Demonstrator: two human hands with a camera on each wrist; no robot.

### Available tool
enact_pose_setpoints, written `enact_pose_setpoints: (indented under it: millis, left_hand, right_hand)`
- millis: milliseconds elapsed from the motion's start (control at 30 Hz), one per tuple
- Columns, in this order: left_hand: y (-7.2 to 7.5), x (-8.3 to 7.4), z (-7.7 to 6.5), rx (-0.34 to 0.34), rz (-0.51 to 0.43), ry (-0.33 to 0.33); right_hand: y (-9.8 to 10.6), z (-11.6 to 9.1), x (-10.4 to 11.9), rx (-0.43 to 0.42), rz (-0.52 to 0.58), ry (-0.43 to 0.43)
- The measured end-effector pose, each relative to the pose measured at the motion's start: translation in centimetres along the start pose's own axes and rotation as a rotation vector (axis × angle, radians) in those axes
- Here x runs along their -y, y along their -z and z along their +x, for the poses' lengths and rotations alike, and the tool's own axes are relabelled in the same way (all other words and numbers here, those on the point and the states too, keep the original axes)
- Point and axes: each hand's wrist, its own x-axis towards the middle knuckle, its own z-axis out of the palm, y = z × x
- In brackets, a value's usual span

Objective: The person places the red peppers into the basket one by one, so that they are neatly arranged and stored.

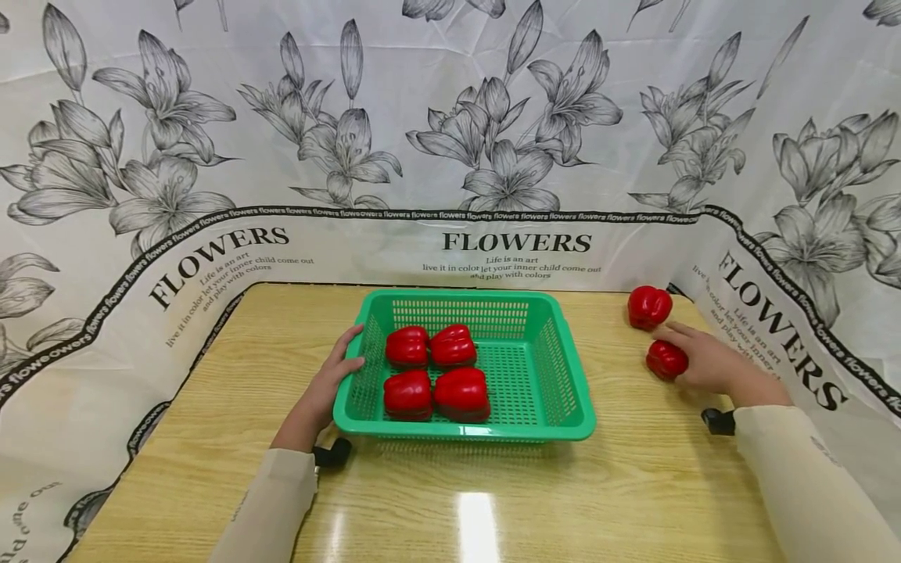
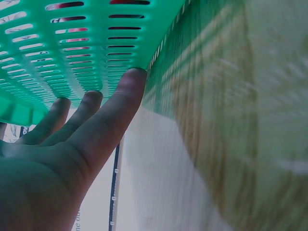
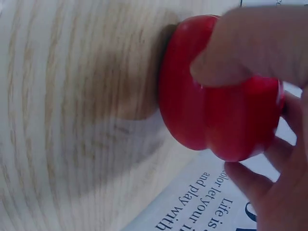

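Note:
A green plastic basket [image 1: 464,431] stands on the wooden table with several red bell peppers [image 1: 462,393] inside, grouped toward its left. My left hand [image 1: 331,383] holds the basket's left side, thumb over the rim. In the left wrist view its fingers [image 2: 110,115] lie against the slotted outer wall. Over at the right, my right hand [image 1: 711,361] grips a red bell pepper [image 1: 665,360]. Seen from the right wrist, the thumb presses one side of that pepper [image 3: 187,106] and the other fingers reach round the far side, close over the tabletop.
Another red bell pepper [image 1: 648,307] sits just behind the held one, near the table's back right corner. A flower-printed cloth [image 1: 521,172] walls in the back and sides of the wooden table [image 1: 394,500]. Dark wrist mounts show below both hands.

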Motion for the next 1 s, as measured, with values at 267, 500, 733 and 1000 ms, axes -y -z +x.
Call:
enact_pose_setpoints:
  millis: [267, 500, 733, 1000]
  left_hand:
    - [0.0, 0.1, 0.0, -0.004, -0.007, 0.005]
    - [0.2, 0.2, 0.0, 0.001, -0.011, 0.000]
    - [0.2, 0.3, 0.1, -0.004, -0.005, 0.013]
    - [0.1, 0.3, 0.1, -0.004, -0.006, 0.019]
  right_hand:
    - [-0.2, -0.1, 0.3, -0.037, -0.008, 0.003]
    - [-0.4, 0.0, 0.8, -0.061, -0.001, -0.009]
    - [-0.7, 0.2, 1.8, -0.047, 0.034, -0.004]
    - [-0.5, 0.7, 3.6, -0.068, 0.053, 0.049]
